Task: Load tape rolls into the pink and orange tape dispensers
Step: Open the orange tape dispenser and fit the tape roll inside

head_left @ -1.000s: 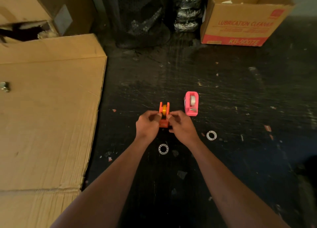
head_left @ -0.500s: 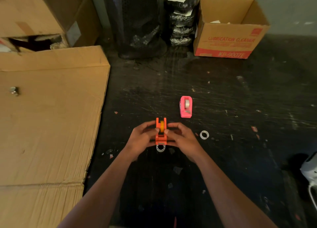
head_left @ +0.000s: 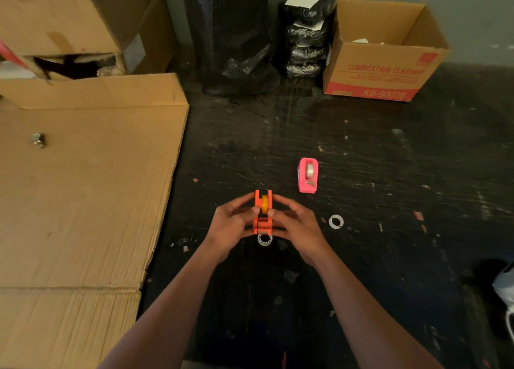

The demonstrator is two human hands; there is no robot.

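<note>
An orange tape dispenser (head_left: 262,220) is held between both hands above the black table (head_left: 361,174). A yellow tape roll (head_left: 264,204) sits in its slot, with both thumbs resting on the roll. My left hand (head_left: 232,225) grips the dispenser's left side and my right hand (head_left: 296,224) grips its right side. The pink tape dispenser (head_left: 307,175) stands on the table further back and to the right, with a pale roll inside it. Two white empty tape cores lie on the table: one core (head_left: 264,239) just below the orange dispenser, the other core (head_left: 336,221) right of my right hand.
A large flattened cardboard sheet (head_left: 83,188) covers the left side, with a small metal clip (head_left: 38,140) on it. A "Lubrication Cleaner" cardboard box (head_left: 381,71), black wrapped bundles (head_left: 304,35) and a black roll (head_left: 236,35) stand along the back. A white object (head_left: 506,285) shows at the right edge.
Both hands and the orange dispenser drew back from beside the pink dispenser to above the near white core, and the thumbs came onto the yellow roll. The camera tilted up.
</note>
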